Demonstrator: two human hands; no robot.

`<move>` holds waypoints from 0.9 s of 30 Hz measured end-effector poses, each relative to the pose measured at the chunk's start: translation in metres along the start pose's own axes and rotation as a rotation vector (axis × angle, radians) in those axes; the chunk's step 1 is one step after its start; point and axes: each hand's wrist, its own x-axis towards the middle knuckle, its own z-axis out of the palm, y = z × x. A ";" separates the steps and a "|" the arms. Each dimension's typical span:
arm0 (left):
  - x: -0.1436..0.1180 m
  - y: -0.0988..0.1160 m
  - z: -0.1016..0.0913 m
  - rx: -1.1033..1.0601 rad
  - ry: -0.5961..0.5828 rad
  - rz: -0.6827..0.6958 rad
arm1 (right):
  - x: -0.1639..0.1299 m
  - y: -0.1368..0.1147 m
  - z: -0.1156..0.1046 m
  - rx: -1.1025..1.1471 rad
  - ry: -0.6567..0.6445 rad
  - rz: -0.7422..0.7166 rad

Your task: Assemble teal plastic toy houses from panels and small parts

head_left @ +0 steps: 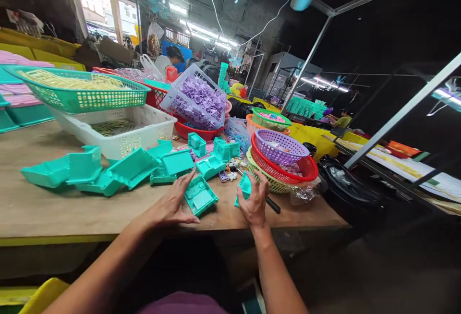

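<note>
Nearest you, on the wooden counter (pixel 54 208), your left hand (pixel 173 206) rests open beside a teal plastic tray (pixel 200 196); your right hand (pixel 254 201) grips a teal piece (pixel 245 187). Beyond sit stacked colored baskets (pixel 281 153) in a dim workshop; no writing is readable.

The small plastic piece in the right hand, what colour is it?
Teal, seen in the head view.

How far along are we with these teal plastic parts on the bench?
Done: hard to tell; no finished stack is clearly visible. In hand: the right hand grips a small teal piece, while the left hand rests against a teal tray part on the wooden table. Left: a row of loose teal parts lies untouched to the left.
</note>
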 end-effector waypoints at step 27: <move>-0.050 -0.011 -0.066 -0.072 0.001 -0.119 | 0.132 -0.100 0.043 -0.061 -0.611 -0.186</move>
